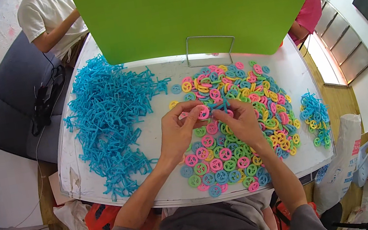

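Wheel, pink, sits pinched in the person's left hand; the right hand, just beside it, grips a blue frame, though whether the 2 parts touch cannot be told. Pushing at a slant might bend the frame's thin limbs. A slack pinch could drop the wheel among similar loose wheels below the hands, hiding it; the frame heap lies left of the left hand.
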The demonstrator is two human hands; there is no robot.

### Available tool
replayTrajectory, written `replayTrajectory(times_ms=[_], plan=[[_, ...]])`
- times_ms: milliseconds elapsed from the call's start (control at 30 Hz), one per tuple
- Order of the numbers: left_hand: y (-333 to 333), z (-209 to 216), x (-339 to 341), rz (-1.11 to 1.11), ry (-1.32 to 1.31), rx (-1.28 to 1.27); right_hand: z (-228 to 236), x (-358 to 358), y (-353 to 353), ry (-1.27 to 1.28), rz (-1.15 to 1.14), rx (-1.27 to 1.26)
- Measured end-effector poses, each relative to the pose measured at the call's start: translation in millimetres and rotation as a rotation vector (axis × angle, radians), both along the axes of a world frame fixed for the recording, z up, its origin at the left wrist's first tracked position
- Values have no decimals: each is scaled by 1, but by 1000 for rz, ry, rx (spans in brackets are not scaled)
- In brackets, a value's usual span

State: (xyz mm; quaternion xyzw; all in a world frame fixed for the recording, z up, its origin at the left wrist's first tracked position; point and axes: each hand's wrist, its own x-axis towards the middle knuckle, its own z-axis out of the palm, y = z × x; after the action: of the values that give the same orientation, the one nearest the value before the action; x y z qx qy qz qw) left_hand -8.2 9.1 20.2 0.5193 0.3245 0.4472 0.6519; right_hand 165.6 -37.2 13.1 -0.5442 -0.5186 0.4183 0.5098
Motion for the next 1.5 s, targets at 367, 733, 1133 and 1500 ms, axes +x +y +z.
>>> replayTrajectory(times_ms=[367, 733, 1133, 1500], plan=[[-1, -7, 3, 32, 9, 41, -4, 4, -1, 12, -28, -22], [1, -19, 2, 12, 75, 117, 8, -7, -9, -251, -88, -90], [-9, -21, 10, 135, -4, 133, -3, -17, -8, 253, -75, -104], [-12, -28, 12, 187, -2, 192, -4, -21, -9, 222, -87, -60]])
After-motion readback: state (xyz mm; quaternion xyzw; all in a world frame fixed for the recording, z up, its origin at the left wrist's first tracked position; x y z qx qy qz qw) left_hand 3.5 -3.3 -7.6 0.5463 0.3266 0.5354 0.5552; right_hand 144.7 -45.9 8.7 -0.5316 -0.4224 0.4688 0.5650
